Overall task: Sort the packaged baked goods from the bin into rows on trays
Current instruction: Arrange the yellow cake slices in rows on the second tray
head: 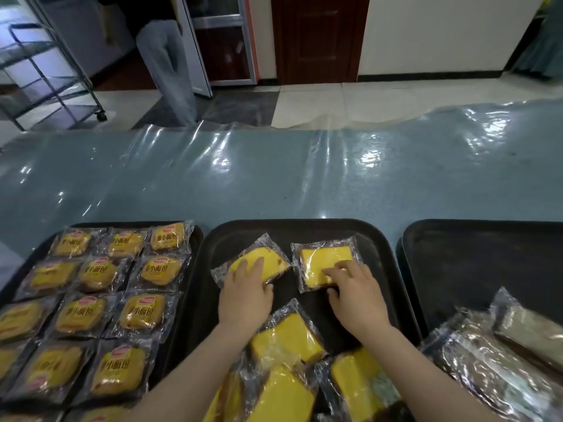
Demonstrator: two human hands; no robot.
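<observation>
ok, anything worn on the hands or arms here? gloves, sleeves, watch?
No. The left hand and right hand are bare, with no gloves, and no rings or watch show. Both forearms are uncovered as far as the bottom edge of the frame, with no sleeve in view. Fingernails look short and unpainted.

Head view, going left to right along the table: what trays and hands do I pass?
Left tray filled with rows of labelled bread packs → middle tray, with the left hand on one yellow cake pack, then the right hand on another → right tray.
</observation>
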